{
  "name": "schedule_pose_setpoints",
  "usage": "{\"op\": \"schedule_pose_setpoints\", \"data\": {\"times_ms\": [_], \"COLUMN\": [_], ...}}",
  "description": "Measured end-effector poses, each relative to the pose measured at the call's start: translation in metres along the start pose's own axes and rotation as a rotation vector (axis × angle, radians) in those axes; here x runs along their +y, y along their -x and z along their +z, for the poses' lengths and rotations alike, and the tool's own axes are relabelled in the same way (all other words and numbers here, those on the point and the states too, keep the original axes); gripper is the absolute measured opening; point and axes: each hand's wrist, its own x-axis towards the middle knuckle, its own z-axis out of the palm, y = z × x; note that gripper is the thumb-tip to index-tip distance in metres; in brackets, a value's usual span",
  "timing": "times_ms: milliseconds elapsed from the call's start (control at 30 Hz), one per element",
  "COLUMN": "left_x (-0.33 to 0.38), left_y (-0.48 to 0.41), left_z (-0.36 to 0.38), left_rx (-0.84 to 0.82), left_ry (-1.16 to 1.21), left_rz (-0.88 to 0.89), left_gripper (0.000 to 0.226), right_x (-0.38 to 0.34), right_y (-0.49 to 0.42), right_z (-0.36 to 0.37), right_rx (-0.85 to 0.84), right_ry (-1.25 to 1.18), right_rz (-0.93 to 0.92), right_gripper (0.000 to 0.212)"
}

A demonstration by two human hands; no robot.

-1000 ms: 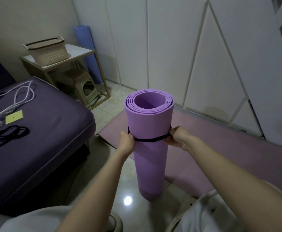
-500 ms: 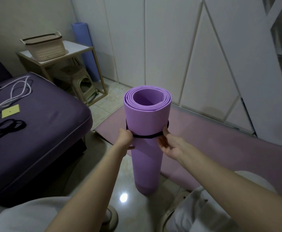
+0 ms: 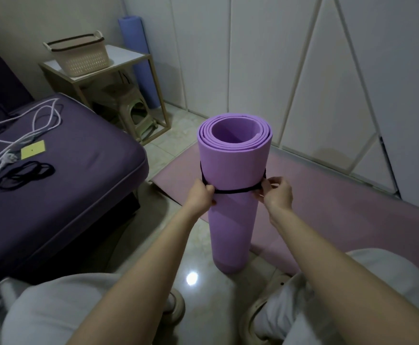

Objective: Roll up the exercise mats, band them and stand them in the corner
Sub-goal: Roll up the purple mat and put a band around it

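Observation:
A rolled purple mat (image 3: 233, 220) stands upright on the tiled floor in front of my knees. A black band (image 3: 233, 190) circles it about a third of the way down. My left hand (image 3: 201, 196) pinches the band at the roll's left side, and my right hand (image 3: 276, 192) pinches it at the right side. A pink mat (image 3: 340, 207) lies flat on the floor behind the roll. A blue rolled mat (image 3: 141, 58) stands upright in the far corner. More black bands (image 3: 26, 175) lie on the purple sofa cushion (image 3: 66, 195).
A small side table (image 3: 128, 58) with a beige basket (image 3: 79, 56) stands left of the blue mat, a green stool (image 3: 131, 113) beneath it. White cables (image 3: 29, 130) and a yellow card (image 3: 33, 149) lie on the cushion. White cabinet doors (image 3: 303, 70) line the back wall.
The band has slid a little lower on the roll. My right hand moved from the roll's front back to its right side, and the view shifted slightly.

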Motion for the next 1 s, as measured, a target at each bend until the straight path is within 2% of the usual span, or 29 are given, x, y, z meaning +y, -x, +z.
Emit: {"op": "schedule_pose_setpoints", "data": {"times_ms": [100, 167, 233, 367, 467, 533, 600, 633, 700, 767, 867, 933, 1000], "left_x": [-0.004, -0.013, -0.024, -0.031, -0.029, -0.031, -0.033, -0.034, -0.04, -0.047, -0.052, -0.046, -0.033], "left_y": [-0.006, -0.01, -0.01, -0.005, 0.001, 0.002, 0.003, 0.004, 0.002, 0.001, 0.003, 0.002, -0.003], "left_z": [0.003, 0.002, 0.001, 0.013, 0.022, 0.026, 0.027, 0.027, 0.025, 0.02, 0.014, 0.009, 0.003], "left_rx": [0.006, 0.015, 0.008, 0.016, -0.002, 0.022, 0.054, 0.062, 0.081, 0.08, 0.079, 0.153, 0.23], "left_ry": [-0.033, -0.12, -0.289, -0.541, -0.558, -0.569, -0.598, -0.59, -0.498, -0.302, -0.187, -0.069, 0.149], "left_rz": [-0.024, -0.015, -0.033, -0.066, -0.055, -0.051, -0.038, -0.027, 0.017, 0.08, 0.198, 0.199, 0.167], "left_gripper": [0.029, 0.022, 0.017, 0.027, 0.027, 0.024, 0.022, 0.021, 0.017, 0.018, 0.028, 0.03, 0.029], "right_x": [0.004, 0.008, 0.013, 0.021, 0.022, 0.023, 0.022, 0.021, 0.019, 0.017, 0.017, 0.018, 0.018], "right_y": [-0.002, -0.002, -0.003, -0.005, -0.011, -0.016, -0.017, -0.018, -0.019, -0.017, -0.015, -0.018, -0.023], "right_z": [0.009, 0.015, 0.018, 0.014, 0.003, -0.002, -0.004, -0.004, -0.005, -0.005, -0.008, -0.007, -0.003], "right_rx": [0.012, 0.0, -0.014, -0.052, -0.071, -0.097, -0.109, -0.102, -0.113, -0.147, -0.146, -0.124, -0.135], "right_ry": [-0.058, -0.053, -0.058, -0.037, 0.006, 0.039, 0.147, 0.219, 0.306, 0.356, 0.404, 0.388, 0.363], "right_rz": [-0.006, -0.001, 0.017, 0.095, 0.142, 0.165, 0.128, 0.086, 0.012, -0.066, -0.134, -0.136, -0.119], "right_gripper": [0.007, 0.004, 0.004, 0.013, 0.006, 0.012, 0.006, 0.003, 0.022, 0.034, 0.041, 0.042, 0.043]}}
